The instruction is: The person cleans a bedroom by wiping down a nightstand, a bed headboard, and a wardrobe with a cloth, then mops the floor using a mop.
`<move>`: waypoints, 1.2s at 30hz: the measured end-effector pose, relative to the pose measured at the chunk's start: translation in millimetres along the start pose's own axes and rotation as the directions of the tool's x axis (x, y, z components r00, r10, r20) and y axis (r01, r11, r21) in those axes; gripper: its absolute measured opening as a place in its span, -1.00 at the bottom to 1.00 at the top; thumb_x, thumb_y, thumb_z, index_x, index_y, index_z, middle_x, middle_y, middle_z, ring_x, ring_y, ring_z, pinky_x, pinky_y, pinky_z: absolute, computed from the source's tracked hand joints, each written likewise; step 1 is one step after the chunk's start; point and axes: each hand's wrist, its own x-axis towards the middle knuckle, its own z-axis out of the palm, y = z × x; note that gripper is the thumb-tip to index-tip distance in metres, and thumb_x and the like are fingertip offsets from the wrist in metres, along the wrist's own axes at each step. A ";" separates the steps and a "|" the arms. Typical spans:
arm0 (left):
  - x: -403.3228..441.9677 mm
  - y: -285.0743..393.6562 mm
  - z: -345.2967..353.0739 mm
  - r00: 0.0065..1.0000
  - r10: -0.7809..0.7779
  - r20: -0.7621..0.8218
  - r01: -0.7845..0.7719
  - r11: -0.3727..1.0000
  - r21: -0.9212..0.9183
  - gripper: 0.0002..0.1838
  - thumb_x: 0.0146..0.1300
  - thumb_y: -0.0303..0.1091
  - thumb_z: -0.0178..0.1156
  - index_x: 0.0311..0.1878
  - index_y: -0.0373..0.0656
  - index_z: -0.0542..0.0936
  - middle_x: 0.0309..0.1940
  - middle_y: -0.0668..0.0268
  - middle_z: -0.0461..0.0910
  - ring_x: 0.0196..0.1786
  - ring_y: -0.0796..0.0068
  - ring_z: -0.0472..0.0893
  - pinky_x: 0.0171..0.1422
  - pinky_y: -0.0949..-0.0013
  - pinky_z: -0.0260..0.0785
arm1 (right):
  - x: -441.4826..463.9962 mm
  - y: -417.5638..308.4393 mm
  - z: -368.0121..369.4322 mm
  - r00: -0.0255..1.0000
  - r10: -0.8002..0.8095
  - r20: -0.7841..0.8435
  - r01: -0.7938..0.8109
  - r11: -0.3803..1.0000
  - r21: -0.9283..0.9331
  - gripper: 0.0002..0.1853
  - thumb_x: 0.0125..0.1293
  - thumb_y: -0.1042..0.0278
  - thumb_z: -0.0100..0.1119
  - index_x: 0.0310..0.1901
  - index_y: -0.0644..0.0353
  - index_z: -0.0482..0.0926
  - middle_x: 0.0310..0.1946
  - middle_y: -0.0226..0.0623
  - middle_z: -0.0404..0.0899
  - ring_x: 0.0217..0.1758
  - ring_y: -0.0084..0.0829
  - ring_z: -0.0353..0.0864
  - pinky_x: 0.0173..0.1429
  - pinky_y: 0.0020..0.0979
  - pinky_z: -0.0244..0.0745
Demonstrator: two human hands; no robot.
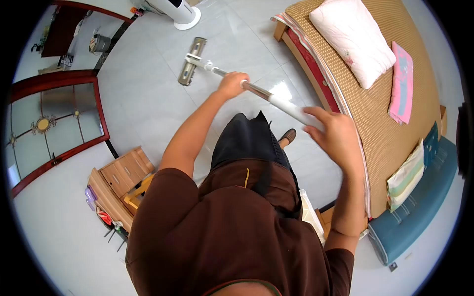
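A flat-headed mop with a long pole [256,91] slants across the view. Its narrow grey head [198,48] rests on the tiled floor ahead of me. My left hand [233,85] is closed round the metal part of the pole, about midway up. At the upper end, my right hand [338,135] has the white handle [289,107] between its thumb and fingers. That hand is slightly blurred, and the tip of the handle is hidden in it.
To the right stands a bed [340,69] with a woven mat, a white pillow [353,42] and a pink folded cloth [402,81]. A white appliance base [187,18] stands ahead. Left are a red-framed glass door [59,116] and wooden drawers [123,172].
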 end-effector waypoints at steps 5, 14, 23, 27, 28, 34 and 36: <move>-18.0 -47.3 -2.9 0.979 -0.066 0.193 0.017 0.970 0.243 -0.82 0.10 -0.14 0.34 -0.34 -0.02 0.65 -0.35 0.21 0.68 -0.15 0.10 0.66 -0.03 0.05 0.47 | -12.4 -3.3 82.8 0.998 0.007 -0.058 -0.006 1.000 0.010 -0.65 0.18 0.12 0.39 -0.02 0.00 0.65 -0.43 -0.16 0.69 -0.43 -0.14 0.68 -0.33 -0.19 0.52; -23.8 120.0 17.2 0.863 0.415 0.288 -0.423 0.905 -0.036 -0.82 0.06 -0.11 0.30 -0.43 0.03 0.61 -0.51 0.26 0.64 -0.30 0.11 0.65 -0.05 0.09 0.41 | -149.1 -35.4 -44.3 0.932 0.338 -0.129 -0.329 0.940 0.085 -0.53 0.02 0.40 0.51 0.04 0.15 0.66 -0.34 -0.03 0.70 -0.34 -0.04 0.69 -0.20 -0.28 0.53; 20.0 214.9 28.6 0.639 0.717 0.278 -0.699 0.693 -0.180 -0.86 0.07 -0.20 0.29 -0.44 -0.01 0.57 -0.62 0.30 0.58 -0.41 0.17 0.61 0.01 0.18 0.31 | -187.6 -88.8 -98.7 0.783 0.604 -0.152 -0.615 0.788 -0.038 -0.58 0.00 0.63 0.35 -0.01 0.27 0.65 -0.31 -0.05 0.68 -0.29 -0.19 0.69 -0.11 -0.34 0.53; 56.4 194.1 33.7 0.624 0.723 0.295 -0.702 0.685 -0.194 -0.92 0.08 -0.27 0.27 -0.41 0.03 0.56 -0.64 0.31 0.55 -0.43 0.16 0.60 0.10 0.08 0.31 | -159.2 -66.2 -85.9 0.726 0.659 -0.195 -0.652 0.750 0.108 -0.59 0.00 0.63 0.38 -0.03 0.25 0.66 -0.32 -0.06 0.68 -0.29 -0.21 0.70 -0.15 -0.35 0.53; 67.8 186.8 35.6 0.633 0.709 0.311 -0.688 0.699 -0.194 -0.93 0.09 -0.27 0.26 -0.38 0.07 0.56 -0.62 0.32 0.55 -0.37 0.17 0.62 0.22 -0.02 0.29 | -150.5 -58.3 -83.7 0.723 0.657 -0.213 -0.647 0.752 0.124 -0.58 -0.01 0.61 0.40 -0.03 0.23 0.67 -0.33 -0.03 0.69 -0.32 -0.15 0.70 -0.18 -0.32 0.54; 155.5 128.3 25.9 0.712 0.599 0.368 -0.601 0.790 -0.122 -0.93 0.11 -0.28 0.26 -0.33 0.12 0.57 -0.47 0.35 0.62 -0.18 0.20 0.64 0.35 -0.10 0.23 | -58.5 -12.3 -70.5 0.727 0.611 -0.311 -0.615 0.782 0.100 -0.65 0.05 0.47 0.49 -0.08 0.17 0.69 -0.39 -0.04 0.69 -0.34 -0.12 0.71 -0.24 -0.31 0.52; 188.7 101.0 17.4 0.737 0.568 0.366 -0.588 0.806 -0.069 -0.92 0.10 -0.26 0.26 -0.31 0.14 0.59 -0.43 0.38 0.64 -0.14 0.22 0.64 0.35 -0.08 0.23 | -20.7 6.9 -67.0 0.747 0.583 -0.319 -0.586 0.805 0.097 -0.70 0.08 0.42 0.49 -0.10 0.13 0.70 -0.37 -0.07 0.70 -0.38 -0.10 0.70 -0.31 -0.28 0.52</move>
